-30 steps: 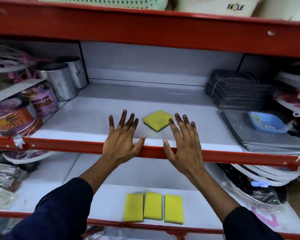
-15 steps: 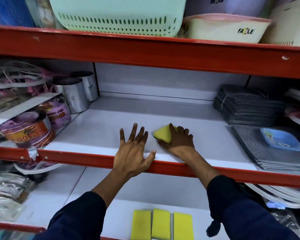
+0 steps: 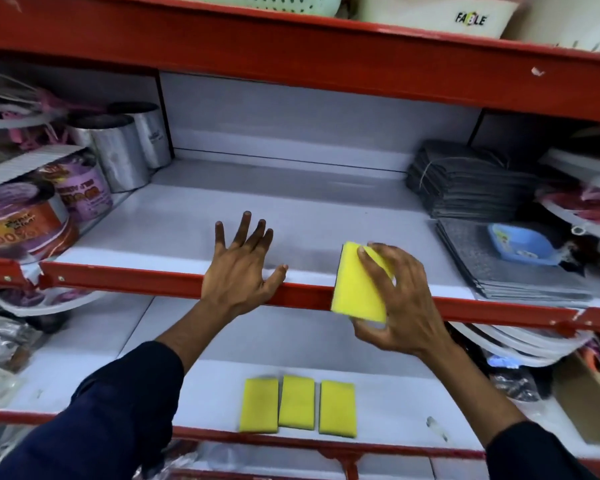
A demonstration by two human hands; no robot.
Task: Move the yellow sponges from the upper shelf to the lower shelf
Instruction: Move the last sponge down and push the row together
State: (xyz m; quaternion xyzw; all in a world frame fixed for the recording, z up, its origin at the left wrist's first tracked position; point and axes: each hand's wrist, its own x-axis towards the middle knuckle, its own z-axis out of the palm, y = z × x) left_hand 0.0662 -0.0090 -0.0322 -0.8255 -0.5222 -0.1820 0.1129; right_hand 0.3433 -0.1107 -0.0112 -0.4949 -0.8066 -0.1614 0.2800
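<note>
My right hand (image 3: pixel 400 303) grips a yellow sponge (image 3: pixel 355 289) with a dark underside, holding it in the air in front of the red lip of the upper shelf (image 3: pixel 174 282). My left hand (image 3: pixel 241 270) lies flat and open on the front of that white shelf, thumb on the red lip. Three yellow sponges (image 3: pixel 297 405) lie side by side near the front edge of the lower shelf (image 3: pixel 395 403), below and left of the held sponge.
Printed tubs (image 3: pixel 21 226) and steel canisters (image 3: pixel 120 154) crowd the upper shelf's left end. Stacked grey cloths (image 3: pixel 465 188), grey mats (image 3: pixel 506 271) and a blue dish (image 3: pixel 520 244) fill its right end. White plates (image 3: pixel 520 344) hang under it at right. Baskets sit above.
My right hand closed on the sponge on the upper shelf, lifted it and drew it back over the red lip to the right. The left hand stayed flat on the shelf.
</note>
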